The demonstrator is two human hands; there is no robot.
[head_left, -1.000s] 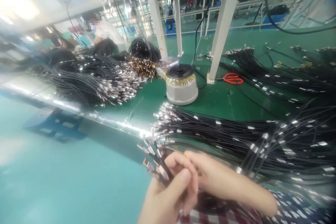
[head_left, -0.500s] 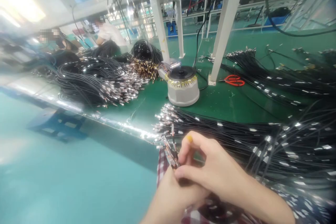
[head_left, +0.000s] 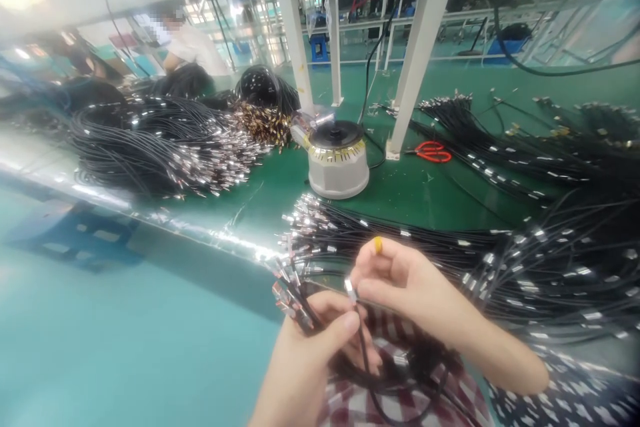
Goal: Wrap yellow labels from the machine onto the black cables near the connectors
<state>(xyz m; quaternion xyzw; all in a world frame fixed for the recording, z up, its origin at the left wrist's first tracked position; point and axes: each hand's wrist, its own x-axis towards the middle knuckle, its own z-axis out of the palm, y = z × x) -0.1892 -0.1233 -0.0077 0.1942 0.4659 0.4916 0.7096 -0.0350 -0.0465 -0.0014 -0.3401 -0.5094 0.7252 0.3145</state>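
Note:
Bundled black cables [head_left: 311,315] with bare metal connector ends are gripped in my left hand [head_left: 305,360], their tips fanning out to the left. One black cable [head_left: 363,340] stands apart from the bundle, passing by my left thumb. At its top is a silver connector [head_left: 350,289], pinched at its side between the thumb and fingers of my right hand [head_left: 407,280]. A yellow band wraps one right fingertip. The cables' lower lengths loop over my checked clothing [head_left: 345,407].
On the green table lie a large cable pile [head_left: 300,213], a coiled bundle [head_left: 150,140], a white round device with a black top [head_left: 339,173] and red-handled scissors [head_left: 433,151]. White posts [head_left: 413,67] rise behind. A person in white [head_left: 197,50] sits far left.
My hands were close together over the cable ends; now they are apart. One cable stands separated from the bundle, its connector at my right fingertips. The view has shifted slightly.

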